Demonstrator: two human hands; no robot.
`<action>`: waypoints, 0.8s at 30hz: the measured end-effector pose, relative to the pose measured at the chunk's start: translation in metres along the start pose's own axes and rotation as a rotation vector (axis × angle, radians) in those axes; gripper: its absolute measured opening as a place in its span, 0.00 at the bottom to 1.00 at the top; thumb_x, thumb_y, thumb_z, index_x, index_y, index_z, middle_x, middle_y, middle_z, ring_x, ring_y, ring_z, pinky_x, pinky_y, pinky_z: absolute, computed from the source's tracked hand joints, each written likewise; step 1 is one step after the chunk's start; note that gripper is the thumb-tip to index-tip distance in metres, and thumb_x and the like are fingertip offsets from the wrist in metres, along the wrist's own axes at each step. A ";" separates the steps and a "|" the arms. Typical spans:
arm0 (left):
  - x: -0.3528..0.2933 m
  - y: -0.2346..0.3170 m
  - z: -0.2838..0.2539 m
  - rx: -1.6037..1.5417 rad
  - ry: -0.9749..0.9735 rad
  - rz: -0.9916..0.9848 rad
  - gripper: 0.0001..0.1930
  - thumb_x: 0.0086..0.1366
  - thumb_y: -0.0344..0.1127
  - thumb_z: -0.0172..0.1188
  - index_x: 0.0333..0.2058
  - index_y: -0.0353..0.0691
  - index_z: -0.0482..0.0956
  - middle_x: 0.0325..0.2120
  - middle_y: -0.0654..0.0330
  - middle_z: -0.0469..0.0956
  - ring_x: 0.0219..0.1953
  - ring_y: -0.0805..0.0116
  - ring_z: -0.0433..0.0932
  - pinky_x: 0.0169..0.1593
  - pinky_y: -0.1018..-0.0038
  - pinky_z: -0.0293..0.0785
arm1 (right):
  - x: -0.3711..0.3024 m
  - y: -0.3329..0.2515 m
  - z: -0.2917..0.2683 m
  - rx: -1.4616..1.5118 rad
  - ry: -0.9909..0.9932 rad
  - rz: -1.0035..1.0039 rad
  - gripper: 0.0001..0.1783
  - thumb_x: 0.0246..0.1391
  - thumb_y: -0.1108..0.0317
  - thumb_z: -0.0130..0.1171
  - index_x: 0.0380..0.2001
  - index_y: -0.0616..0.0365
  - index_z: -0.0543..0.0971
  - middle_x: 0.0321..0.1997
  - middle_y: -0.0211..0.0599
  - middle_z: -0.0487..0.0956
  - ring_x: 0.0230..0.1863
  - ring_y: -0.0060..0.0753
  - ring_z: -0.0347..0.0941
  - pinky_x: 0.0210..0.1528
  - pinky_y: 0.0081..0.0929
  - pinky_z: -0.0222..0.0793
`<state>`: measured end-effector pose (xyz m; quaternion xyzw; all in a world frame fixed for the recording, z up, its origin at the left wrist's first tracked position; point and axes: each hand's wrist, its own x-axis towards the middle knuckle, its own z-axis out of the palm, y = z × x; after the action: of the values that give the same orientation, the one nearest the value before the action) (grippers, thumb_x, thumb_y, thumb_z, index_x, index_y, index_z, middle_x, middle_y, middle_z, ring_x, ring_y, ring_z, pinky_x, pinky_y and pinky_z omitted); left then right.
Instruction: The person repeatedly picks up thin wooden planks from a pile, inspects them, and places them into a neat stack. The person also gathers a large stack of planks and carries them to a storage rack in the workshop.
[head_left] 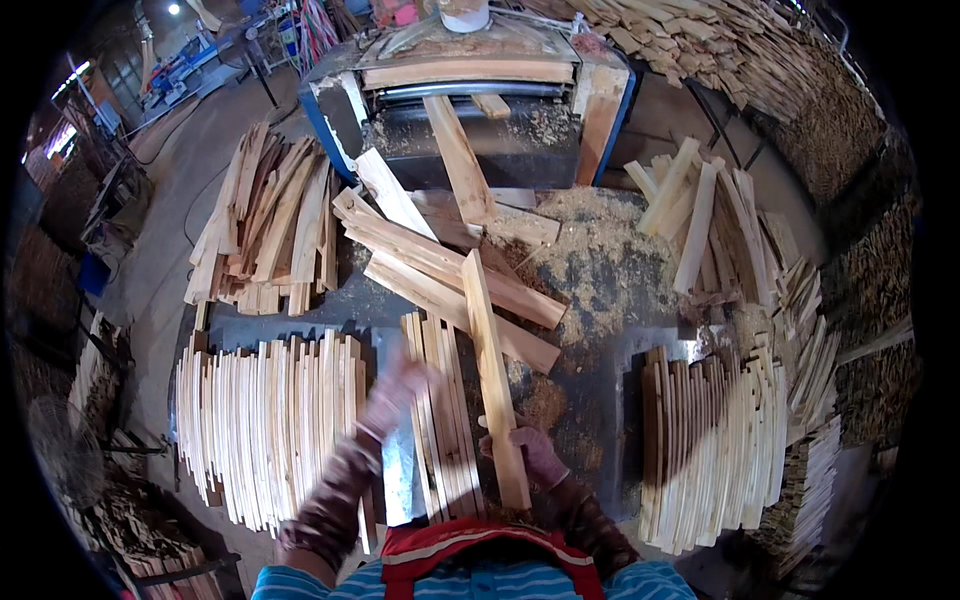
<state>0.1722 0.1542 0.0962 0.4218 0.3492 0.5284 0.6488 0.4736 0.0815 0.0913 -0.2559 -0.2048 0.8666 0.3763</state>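
My right hand [537, 452], in a pinkish glove, is closed around the lower part of a long wooden board [488, 370]. The board is tilted up, its far end over the loose boards in the middle. Smeared by motion, my left hand [402, 388] is over the left side of the table, beside a short row of narrow boards [448, 420] standing in front of me; its fingers cannot be made out. Crossed loose boards [455, 262] lie beyond the hands.
A planing machine [470, 75] stands ahead, one board [458, 160] sticking out of it. Packed rows of strips stand left [270, 430] and right [710, 450]. Boards are heaped at far left [270, 215] and far right [710, 215]. Sawdust [610, 240] covers part of the table.
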 end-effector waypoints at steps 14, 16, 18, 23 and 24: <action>-0.059 -0.022 -0.007 0.667 0.734 -0.137 0.44 0.55 0.34 0.71 0.68 0.42 0.58 0.53 0.47 0.71 0.53 0.50 0.74 0.58 0.56 0.72 | 0.191 -0.212 0.121 -1.923 0.635 -0.856 0.40 0.55 0.48 0.61 0.65 0.58 0.65 0.63 0.54 0.72 0.59 0.58 0.71 0.60 0.46 0.68; -0.050 0.010 0.021 0.965 0.762 -0.209 0.47 0.53 0.39 0.73 0.69 0.47 0.57 0.55 0.44 0.69 0.55 0.44 0.72 0.58 0.52 0.70 | 0.242 -0.239 0.077 -2.119 0.798 -0.895 0.46 0.52 0.45 0.63 0.68 0.58 0.62 0.69 0.55 0.65 0.63 0.60 0.67 0.63 0.48 0.65; -0.052 0.030 0.030 1.111 0.832 -0.292 0.50 0.50 0.44 0.75 0.69 0.48 0.56 0.54 0.40 0.68 0.55 0.39 0.70 0.57 0.49 0.69 | 0.262 -0.227 0.067 -1.874 0.723 -0.350 0.48 0.47 0.43 0.64 0.68 0.56 0.62 0.67 0.56 0.68 0.64 0.54 0.69 0.62 0.45 0.67; -0.060 0.018 0.020 1.305 0.899 -0.172 0.48 0.46 0.45 0.74 0.66 0.52 0.61 0.51 0.45 0.71 0.54 0.42 0.71 0.56 0.52 0.68 | 0.240 -0.148 -0.009 -1.509 0.740 -0.362 0.32 0.59 0.49 0.61 0.59 0.58 0.73 0.58 0.53 0.78 0.58 0.54 0.75 0.56 0.39 0.72; -0.054 0.017 0.024 1.283 0.875 -0.186 0.47 0.45 0.45 0.74 0.65 0.51 0.63 0.51 0.46 0.72 0.54 0.43 0.71 0.57 0.53 0.67 | 0.219 -0.136 -0.049 -1.347 0.544 -0.650 0.25 0.61 0.58 0.60 0.57 0.61 0.75 0.50 0.49 0.82 0.50 0.45 0.80 0.52 0.35 0.75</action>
<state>0.1759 0.0984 0.1218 0.4367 0.8444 0.2848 0.1229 0.4493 0.3409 0.0635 -0.5585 -0.6500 0.3103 0.4115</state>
